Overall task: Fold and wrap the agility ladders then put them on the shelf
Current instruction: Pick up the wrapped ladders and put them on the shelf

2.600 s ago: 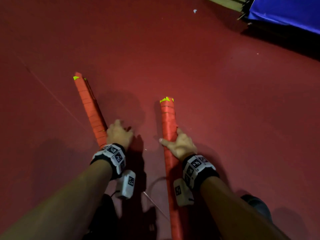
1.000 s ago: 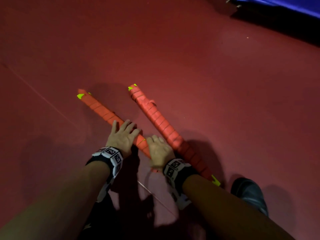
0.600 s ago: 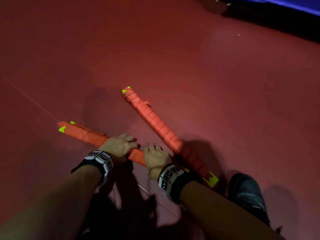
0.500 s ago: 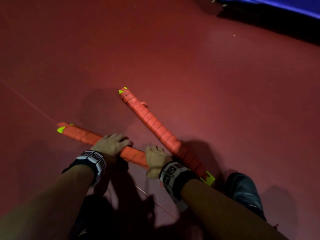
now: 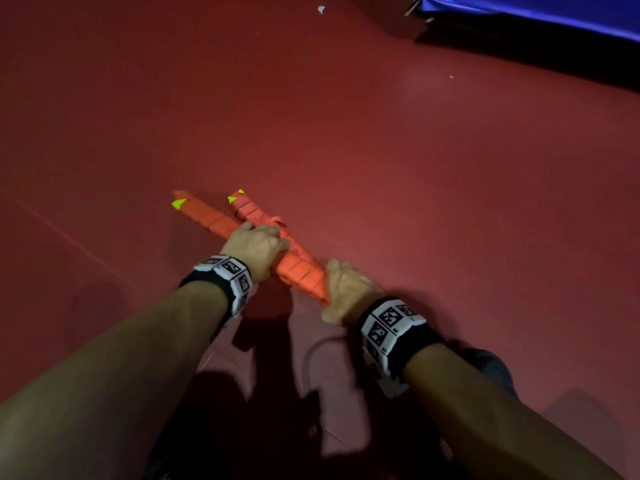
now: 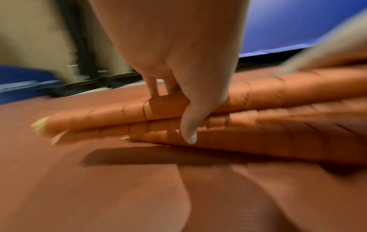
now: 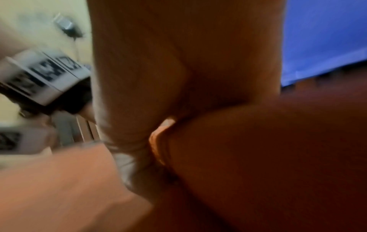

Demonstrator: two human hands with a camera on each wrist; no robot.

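We see two wrapped orange agility ladders lying together on the red floor, one bundle on the left and the other bundle just beside it on the right, their far ends with yellow-green tips slightly splayed apart and their near parts touching, running from far left toward near right. The left hand is curled over both bundles near their middle; in the left wrist view its thumb presses down the near side of the stacked bundles while the fingers go over the top. The right hand grips the near end of the bundles, fingers wrapped around it; the right wrist view is too blurred to add detail. Both wrists carry black bands with white marker tags. A blue mat lies at the far right edge of the floor, well apart from the ladders, and a dark shoe shows near the right forearm
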